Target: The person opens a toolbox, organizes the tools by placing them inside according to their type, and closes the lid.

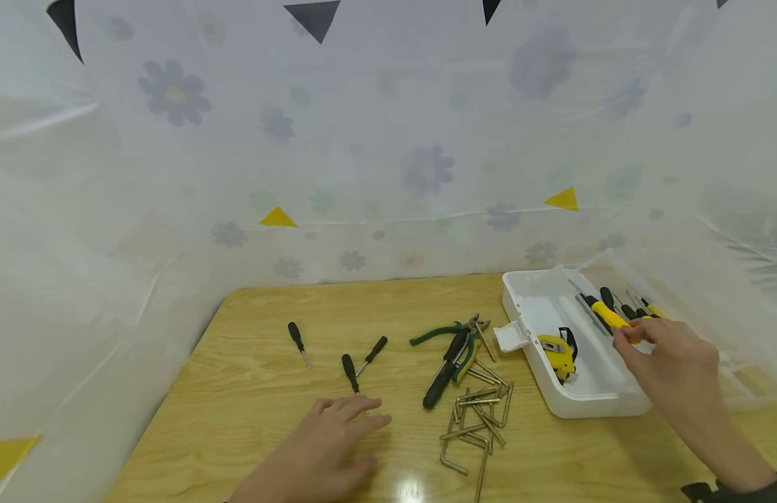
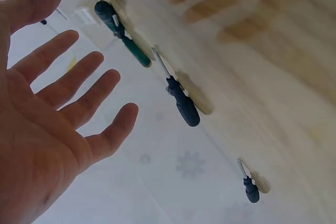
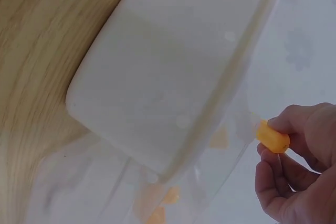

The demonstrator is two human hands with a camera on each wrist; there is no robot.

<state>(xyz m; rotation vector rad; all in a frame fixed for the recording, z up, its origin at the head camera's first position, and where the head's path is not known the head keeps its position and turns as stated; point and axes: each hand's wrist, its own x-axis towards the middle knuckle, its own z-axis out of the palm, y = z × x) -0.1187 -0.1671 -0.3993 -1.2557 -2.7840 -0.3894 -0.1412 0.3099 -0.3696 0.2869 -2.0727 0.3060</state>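
Note:
My right hand [image 1: 674, 356] pinches the end of a yellow-and-black screwdriver [image 1: 608, 314] over the white toolbox [image 1: 555, 398]. In the right wrist view, thumb and fingers grip its yellow handle end [image 3: 273, 137] above the box rim. My left hand [image 1: 325, 447] is spread with nothing in it, near the front of the table. Just beyond its fingertips is a small black screwdriver [image 1: 349, 370], with another [image 1: 376, 347] beside it and a third [image 1: 296, 335] farther left. The left wrist view shows the same palm [image 2: 47, 119] with fingers apart.
In the box lie a yellow tape measure [image 1: 558, 356] and several black-handled tools [image 1: 607, 298]. Its clear lid [image 1: 696, 293] hangs open to the right. Green-handled pliers [image 1: 467, 360], a large black screwdriver [image 1: 434, 391] and several hex keys [image 1: 483, 419] lie left of the box.

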